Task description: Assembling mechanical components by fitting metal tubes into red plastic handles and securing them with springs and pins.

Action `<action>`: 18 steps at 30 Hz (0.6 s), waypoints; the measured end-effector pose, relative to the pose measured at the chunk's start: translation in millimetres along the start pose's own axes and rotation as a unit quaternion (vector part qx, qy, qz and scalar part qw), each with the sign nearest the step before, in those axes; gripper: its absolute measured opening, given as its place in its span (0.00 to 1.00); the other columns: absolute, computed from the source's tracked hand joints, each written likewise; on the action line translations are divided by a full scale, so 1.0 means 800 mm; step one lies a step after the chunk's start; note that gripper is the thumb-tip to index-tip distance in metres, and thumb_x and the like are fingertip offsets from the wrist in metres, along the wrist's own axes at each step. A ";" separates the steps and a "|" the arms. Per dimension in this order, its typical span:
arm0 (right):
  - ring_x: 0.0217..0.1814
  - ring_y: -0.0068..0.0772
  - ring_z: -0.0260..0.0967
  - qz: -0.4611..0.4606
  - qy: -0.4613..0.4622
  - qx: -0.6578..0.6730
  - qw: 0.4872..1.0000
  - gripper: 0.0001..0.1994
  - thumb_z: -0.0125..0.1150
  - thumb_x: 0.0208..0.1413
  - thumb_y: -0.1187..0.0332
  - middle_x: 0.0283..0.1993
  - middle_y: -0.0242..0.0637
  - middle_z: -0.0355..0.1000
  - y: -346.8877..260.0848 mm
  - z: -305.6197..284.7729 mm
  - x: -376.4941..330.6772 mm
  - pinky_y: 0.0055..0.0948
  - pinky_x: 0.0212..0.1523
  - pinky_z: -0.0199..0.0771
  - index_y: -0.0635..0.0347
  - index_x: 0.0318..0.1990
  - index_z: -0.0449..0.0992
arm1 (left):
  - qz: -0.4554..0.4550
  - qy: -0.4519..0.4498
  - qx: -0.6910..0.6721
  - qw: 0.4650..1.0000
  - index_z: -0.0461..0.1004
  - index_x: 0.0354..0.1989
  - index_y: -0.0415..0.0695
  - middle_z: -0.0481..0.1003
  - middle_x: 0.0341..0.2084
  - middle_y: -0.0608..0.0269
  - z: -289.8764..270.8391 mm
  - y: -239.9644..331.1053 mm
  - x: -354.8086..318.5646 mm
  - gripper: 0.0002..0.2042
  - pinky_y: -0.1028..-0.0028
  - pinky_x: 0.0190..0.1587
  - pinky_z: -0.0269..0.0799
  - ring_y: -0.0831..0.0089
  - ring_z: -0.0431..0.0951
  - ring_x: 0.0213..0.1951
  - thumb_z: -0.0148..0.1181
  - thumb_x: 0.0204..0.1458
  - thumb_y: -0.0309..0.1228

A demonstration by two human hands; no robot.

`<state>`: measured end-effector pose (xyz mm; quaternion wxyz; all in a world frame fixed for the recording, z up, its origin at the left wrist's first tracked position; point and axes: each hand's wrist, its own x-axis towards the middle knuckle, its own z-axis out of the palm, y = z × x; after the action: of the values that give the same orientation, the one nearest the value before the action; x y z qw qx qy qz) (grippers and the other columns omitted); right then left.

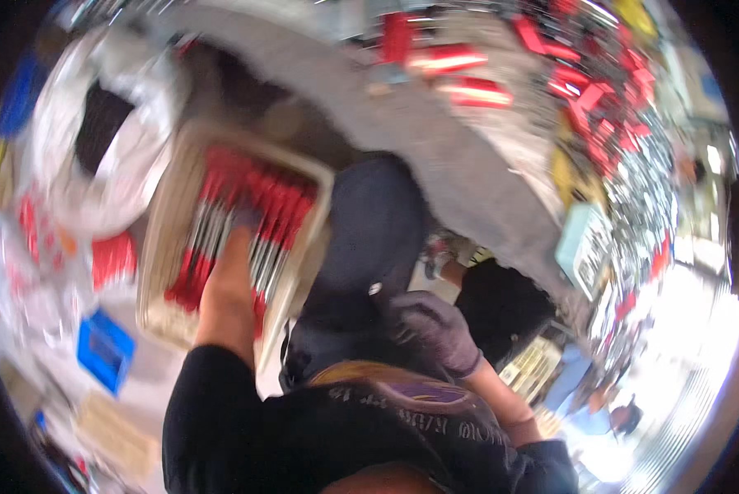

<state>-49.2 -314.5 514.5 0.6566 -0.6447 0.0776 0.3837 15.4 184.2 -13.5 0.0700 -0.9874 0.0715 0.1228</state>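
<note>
from the head view, tilted and blurred by motion, the person's left hand (242, 235) reaches forward into a pale, shallow tray (162, 247) that sits to the left of their lap. the tray is filled with a row of long thin tools with red handles (262, 202), lying side by side and running lengthwise. the fingers of that hand are down among the red handles, touching them; the blur hides whether they are spread or pinching one, so i cannot tell. the forearm is bare below a black sleeve (213, 395).

the right hand (431, 325) wears a dark glove and rests low against the person's dark trouser leg (378, 230), just right of the tray. its fingers look curled loosely together, with nothing visible in them.

a grey curved surface (435, 140) sweeps across the top of the picture. on it lie more red-handled pieces (460, 78), and further right a dense scatter of small red and metal parts (608, 107). a pale green box (584, 247) stands at the right edge of that surface.

to the far left there is a large white bag (114, 140) with a dark opening, and below it a blue flat box (104, 347) on the floor. at lower right another person in light blue (592, 412) is visible, small and well apart.
</note>
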 end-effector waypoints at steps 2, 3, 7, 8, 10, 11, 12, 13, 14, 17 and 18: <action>0.41 0.31 0.71 -0.125 0.055 -0.122 0.983 0.13 0.56 0.57 0.66 0.38 0.40 0.72 0.007 -0.023 -0.013 0.27 0.44 0.70 0.62 0.47 0.72 | -0.037 -0.060 -0.095 0.993 0.50 0.66 0.43 0.55 0.63 0.47 0.008 0.075 0.043 0.28 0.58 0.68 0.40 0.51 0.50 0.66 0.41 0.56 0.35; 0.41 0.31 0.71 -0.092 0.167 -0.150 0.970 0.13 0.56 0.57 0.66 0.38 0.40 0.72 0.010 -0.037 -0.027 0.27 0.44 0.70 0.62 0.47 0.72 | -0.086 -0.071 -0.495 0.862 0.35 0.68 0.42 0.46 0.66 0.44 -0.023 0.234 0.078 0.38 0.67 0.67 0.46 0.54 0.48 0.67 0.50 0.53 0.35; 0.42 0.33 0.72 -0.117 0.181 -0.208 0.954 0.12 0.57 0.56 0.65 0.40 0.40 0.73 -0.027 -0.072 -0.082 0.29 0.45 0.71 0.60 0.44 0.74 | -0.129 -0.164 -0.458 0.864 0.46 0.67 0.46 0.61 0.60 0.50 -0.239 0.240 0.067 0.34 0.65 0.59 0.59 0.57 0.64 0.59 0.52 0.50 0.27; 0.43 0.31 0.72 -0.189 0.176 -0.331 0.908 0.11 0.57 0.56 0.65 0.40 0.40 0.74 -0.040 -0.094 -0.098 0.29 0.45 0.71 0.60 0.44 0.74 | -0.140 -0.169 -0.417 0.882 0.47 0.67 0.46 0.62 0.59 0.46 -0.259 0.227 0.053 0.34 0.64 0.59 0.60 0.55 0.66 0.58 0.53 0.51 0.30; 0.43 0.33 0.73 -0.243 0.288 -0.417 0.827 0.11 0.56 0.56 0.65 0.41 0.41 0.75 -0.056 -0.147 -0.140 0.29 0.45 0.72 0.60 0.43 0.75 | -0.121 -0.080 -0.543 0.827 0.51 0.65 0.44 0.62 0.59 0.52 -0.290 0.231 0.028 0.31 0.66 0.58 0.61 0.59 0.66 0.57 0.50 0.50 0.26; 0.42 0.35 0.73 -0.218 0.377 -0.338 0.834 0.11 0.57 0.56 0.66 0.42 0.41 0.75 -0.065 -0.171 -0.164 0.30 0.45 0.73 0.60 0.44 0.75 | -0.097 -0.007 -0.667 0.739 0.55 0.63 0.42 0.61 0.60 0.57 -0.305 0.246 0.020 0.28 0.69 0.57 0.61 0.62 0.65 0.57 0.48 0.49 0.22; 0.41 0.37 0.74 -0.187 0.461 -0.255 0.829 0.12 0.57 0.55 0.66 0.42 0.40 0.75 -0.070 -0.197 -0.185 0.30 0.45 0.73 0.60 0.44 0.75 | -0.082 -0.006 -0.663 0.744 0.55 0.63 0.42 0.61 0.60 0.57 -0.334 0.267 0.010 0.28 0.69 0.57 0.61 0.62 0.65 0.57 0.48 0.49 0.22; 0.41 0.42 0.74 -0.181 0.527 -0.267 0.786 0.11 0.56 0.55 0.66 0.41 0.42 0.75 -0.068 -0.236 -0.205 0.32 0.44 0.73 0.60 0.44 0.75 | -0.101 0.016 -0.689 0.717 0.58 0.61 0.41 0.66 0.55 0.56 -0.387 0.295 -0.004 0.25 0.70 0.56 0.62 0.65 0.68 0.53 0.49 0.52 0.22; 0.41 0.46 0.73 -0.173 0.584 -0.278 0.743 0.11 0.56 0.55 0.67 0.40 0.44 0.75 -0.067 -0.275 -0.222 0.34 0.44 0.73 0.60 0.44 0.76 | -0.126 0.041 -0.714 0.687 0.61 0.59 0.39 0.71 0.50 0.55 -0.432 0.312 -0.020 0.22 0.71 0.55 0.63 0.67 0.71 0.49 0.50 0.54 0.23; 0.42 0.48 0.73 -0.038 0.668 -0.485 0.563 0.11 0.53 0.56 0.65 0.39 0.51 0.74 -0.059 -0.389 -0.276 0.39 0.43 0.72 0.60 0.41 0.76 | -0.060 0.132 -0.667 0.730 0.64 0.55 0.35 0.72 0.47 0.54 -0.489 0.337 -0.055 0.19 0.71 0.53 0.64 0.68 0.72 0.47 0.50 0.54 0.21; 0.44 0.48 0.72 0.023 0.685 -0.494 0.535 0.11 0.53 0.56 0.64 0.41 0.53 0.73 -0.046 -0.437 -0.291 0.40 0.44 0.70 0.61 0.40 0.76 | -0.051 0.132 -0.666 0.732 0.64 0.55 0.35 0.72 0.47 0.54 -0.515 0.350 -0.064 0.19 0.71 0.53 0.64 0.68 0.72 0.47 0.50 0.54 0.21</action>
<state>-50.8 -720.9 627.3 -0.0293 -0.9302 0.3168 -0.1831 17.5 -147.9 361.4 -0.6098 -0.7894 -0.0708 0.0038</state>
